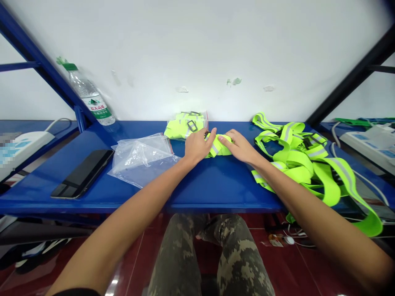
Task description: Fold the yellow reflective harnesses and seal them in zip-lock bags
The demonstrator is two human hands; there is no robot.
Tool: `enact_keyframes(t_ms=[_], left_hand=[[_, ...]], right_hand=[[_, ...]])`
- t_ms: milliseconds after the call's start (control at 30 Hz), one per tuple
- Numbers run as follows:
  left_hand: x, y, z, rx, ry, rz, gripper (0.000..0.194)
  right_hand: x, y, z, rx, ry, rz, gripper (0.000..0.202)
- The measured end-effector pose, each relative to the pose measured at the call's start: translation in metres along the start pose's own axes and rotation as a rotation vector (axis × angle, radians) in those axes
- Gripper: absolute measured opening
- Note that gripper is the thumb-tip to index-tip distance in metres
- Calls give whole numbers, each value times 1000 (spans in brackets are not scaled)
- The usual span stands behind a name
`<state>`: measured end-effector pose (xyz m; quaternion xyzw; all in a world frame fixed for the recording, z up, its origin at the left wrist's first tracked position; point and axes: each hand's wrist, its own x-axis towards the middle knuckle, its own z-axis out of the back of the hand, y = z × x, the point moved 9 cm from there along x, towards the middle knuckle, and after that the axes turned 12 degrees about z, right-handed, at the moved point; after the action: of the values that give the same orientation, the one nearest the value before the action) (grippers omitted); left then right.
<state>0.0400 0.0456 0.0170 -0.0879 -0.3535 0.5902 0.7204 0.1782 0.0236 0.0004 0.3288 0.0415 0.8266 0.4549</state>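
Observation:
Between my two hands is a folded neon-yellow reflective strap (216, 150) with a silver-grey stripe, low over the blue table. My left hand (199, 144) is closed on its left end, thumb laid along the top. My right hand (239, 144) grips the right end, with the thumb on the upper side. Just behind my left hand, a clear bag packed with folded yellow straps (180, 126) and dark buckles lies by the wall. Flat, clear zip bags (142, 158) rest to the left. A loose tangle of the same straps (293, 156) spreads out on the right.
A black phone (82, 174) lies on the left of the blue table (216, 193). Against the wall and frame leans a water bottle (94, 100). Blue posts flank the table. One strap hangs over its right front edge, and white power strips stand on both sides.

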Motion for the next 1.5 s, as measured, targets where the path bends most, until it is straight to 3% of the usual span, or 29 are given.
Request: enact_keyframes(t_ms=[100,233,400,533,667,767,867,967,1033,1100,1300,1400,1500], left_hand=[[3,7,-4,-21,18,60,53],[3,12,-6,-84,13,112,43],[3,17,-8,-162,0,135,33],[2,13,-8,-132,13,86,33],[-3,7,-5,-141,-5,21,39],[-9,-3,1,-144,-40,-74,41],[-18,-19,5,-88,-24,-256,47],[-30,-36,-1,2,72,-493,75],[-35,-40,-8,67,149,-575,97],[-36,-40,-12,135,174,-559,103],[-36,-39,-15,268,173,-456,76],[-35,-35,-18,280,219,-444,75],[-31,-27,-22,248,279,-406,67]], right_hand=[[4,-10,-5,206,-78,-65,53],[4,-11,-14,327,5,-151,54],[5,-3,-11,222,57,-136,85],[11,-6,-14,204,75,-162,63],[11,-9,-18,370,36,-216,47],[6,-13,-21,605,-34,-308,45],[-2,-17,-23,852,-108,-430,45],[-10,-22,-26,1021,-150,-550,47],[-12,-24,-29,1091,-133,-587,47],[-12,-23,-32,1137,-104,-587,46],[-10,-13,-32,1147,-83,-567,49],[-10,-11,-29,1061,-112,-559,59],[-8,-10,-20,938,-148,-450,72]])
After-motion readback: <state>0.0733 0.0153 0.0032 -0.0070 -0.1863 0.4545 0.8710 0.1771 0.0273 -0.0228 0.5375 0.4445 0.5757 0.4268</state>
